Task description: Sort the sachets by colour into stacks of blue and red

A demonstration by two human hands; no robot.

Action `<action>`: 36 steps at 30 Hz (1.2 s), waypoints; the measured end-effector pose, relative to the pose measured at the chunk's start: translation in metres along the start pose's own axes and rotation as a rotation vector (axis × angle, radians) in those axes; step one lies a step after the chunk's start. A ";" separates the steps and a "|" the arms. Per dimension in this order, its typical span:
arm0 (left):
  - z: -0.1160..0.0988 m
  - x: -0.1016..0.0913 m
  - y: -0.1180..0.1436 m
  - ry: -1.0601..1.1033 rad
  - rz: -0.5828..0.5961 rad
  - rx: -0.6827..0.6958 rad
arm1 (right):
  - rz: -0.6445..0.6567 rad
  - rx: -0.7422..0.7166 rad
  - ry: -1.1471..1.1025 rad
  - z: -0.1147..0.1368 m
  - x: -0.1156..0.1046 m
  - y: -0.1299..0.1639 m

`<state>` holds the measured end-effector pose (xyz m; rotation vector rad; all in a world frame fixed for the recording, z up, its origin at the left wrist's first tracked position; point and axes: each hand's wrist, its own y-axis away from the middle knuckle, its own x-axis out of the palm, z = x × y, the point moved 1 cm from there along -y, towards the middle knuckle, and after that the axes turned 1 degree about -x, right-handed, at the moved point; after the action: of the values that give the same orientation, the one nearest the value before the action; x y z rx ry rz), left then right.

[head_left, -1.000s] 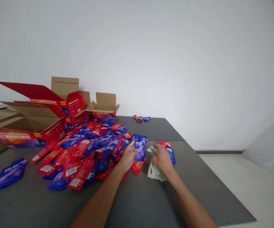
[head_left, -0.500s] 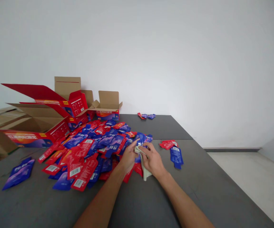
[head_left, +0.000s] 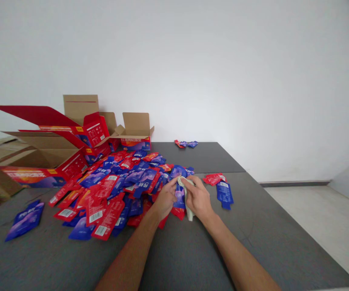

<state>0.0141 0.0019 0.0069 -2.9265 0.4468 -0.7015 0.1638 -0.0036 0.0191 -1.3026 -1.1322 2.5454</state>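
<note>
My left hand [head_left: 166, 199] grips a blue packet [head_left: 179, 197] at the right edge of a big pile of red and blue packets [head_left: 116, 186] on the grey table [head_left: 180, 250]. Pressed against that packet is a pale green cloth [head_left: 188, 202], held in my right hand [head_left: 198, 197]. Both hands meet over the packet, with the cloth hanging down between them.
Several open red cardboard boxes [head_left: 56, 149] stand at the back left. A blue packet [head_left: 224, 194] and a red one [head_left: 213, 178] lie just right of my hands. A few more packets [head_left: 186, 144] sit at the far edge, and blue ones [head_left: 26, 218] at the left. The table's right edge drops to a light floor [head_left: 320, 218].
My right hand lifted the cloth off the table at the right and brought it left onto the blue packet held by my left hand. The two packets beside it stayed on the table.
</note>
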 end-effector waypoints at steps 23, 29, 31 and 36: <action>-0.006 0.002 0.004 0.093 0.025 -0.031 | -0.220 0.074 -0.232 -0.004 -0.007 0.003; -0.007 -0.005 -0.003 0.033 -0.227 0.104 | -0.308 0.226 -0.381 -0.012 -0.004 0.004; -0.006 -0.009 -0.004 0.015 -0.286 0.132 | -0.264 0.241 -0.446 -0.009 -0.002 0.005; 0.001 -0.011 -0.004 -0.051 -0.359 0.122 | -0.188 0.178 -0.536 0.011 -0.001 0.005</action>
<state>0.0058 0.0089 0.0021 -2.9262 -0.1290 -0.6600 0.1580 -0.0138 0.0204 -0.4553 -0.9974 2.8405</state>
